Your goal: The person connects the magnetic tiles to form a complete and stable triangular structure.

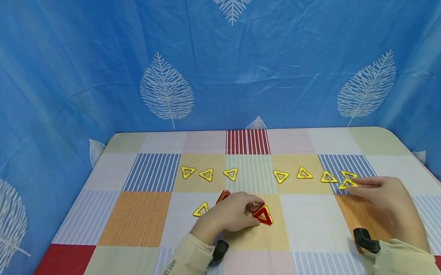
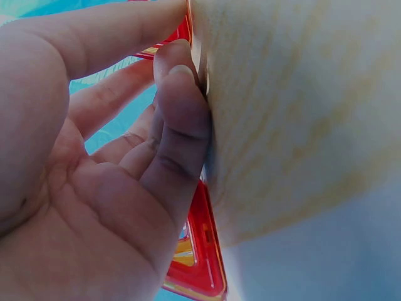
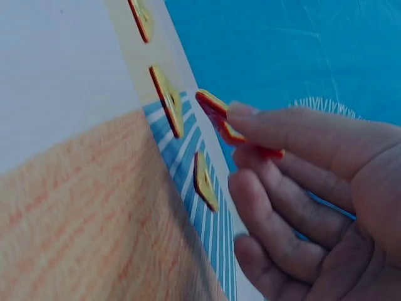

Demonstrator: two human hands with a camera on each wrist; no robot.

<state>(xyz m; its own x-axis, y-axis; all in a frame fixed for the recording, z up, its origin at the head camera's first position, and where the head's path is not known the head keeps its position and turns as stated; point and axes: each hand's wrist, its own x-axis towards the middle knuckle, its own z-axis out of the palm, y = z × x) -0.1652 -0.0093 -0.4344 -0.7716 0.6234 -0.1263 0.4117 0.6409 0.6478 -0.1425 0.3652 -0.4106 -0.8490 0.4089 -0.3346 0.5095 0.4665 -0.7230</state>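
Working over patchwork tablecloth. Pinching red triangle w/ L hand; likewise gripping yellow triangle btwn R hand thumb & fingertips, clear of cloth. Can see lone yellow triangle near L wrist, 2nd red triangle just beyond. Farther: approx. row of yellow triangles. Hung behind: blue curtain w/ leaf print.
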